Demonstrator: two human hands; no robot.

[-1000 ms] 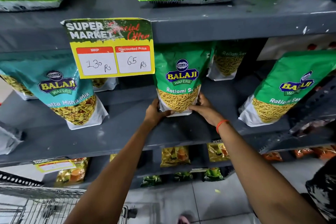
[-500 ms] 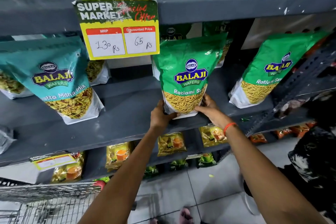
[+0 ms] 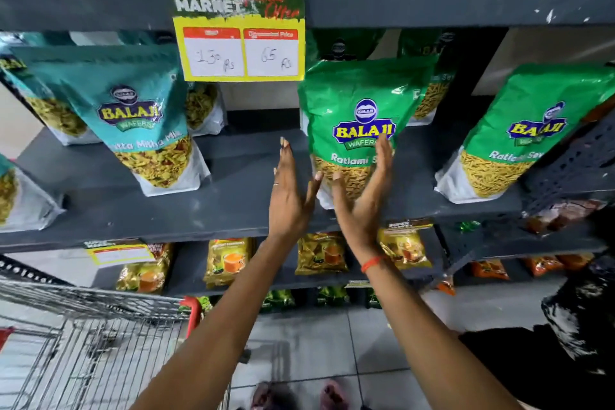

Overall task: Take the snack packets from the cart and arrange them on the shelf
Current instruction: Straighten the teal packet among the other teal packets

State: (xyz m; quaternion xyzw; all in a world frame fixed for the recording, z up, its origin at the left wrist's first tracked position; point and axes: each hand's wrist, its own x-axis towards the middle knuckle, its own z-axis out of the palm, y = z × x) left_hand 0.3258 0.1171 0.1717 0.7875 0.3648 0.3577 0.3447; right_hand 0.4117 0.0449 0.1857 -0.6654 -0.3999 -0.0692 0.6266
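A green Ratlami Sev packet (image 3: 361, 110) stands upright on the grey middle shelf (image 3: 239, 196), near its front edge. My left hand (image 3: 289, 196) is open with fingers stretched out, just left of the packet's lower corner. My right hand (image 3: 364, 196) is open too, palm flat in front of the packet's lower half; whether it touches the packet I cannot tell. A second green Ratlami Sev packet (image 3: 529, 130) leans at the right. A teal Khatta Mitha Mix packet (image 3: 139, 116) stands at the left. The wire cart (image 3: 93, 343) is at lower left.
A yellow price card (image 3: 241, 30) hangs from the upper shelf edge, just left of the centre packet. More packets stand behind the front row. Small golden and orange packets (image 3: 229, 261) fill the lower shelves. A perforated shelf upright (image 3: 572, 160) slants at the right.
Both hands gripped the bottom of the green packet before; now they have let go and opened. The packet stands on its own on the shelf.
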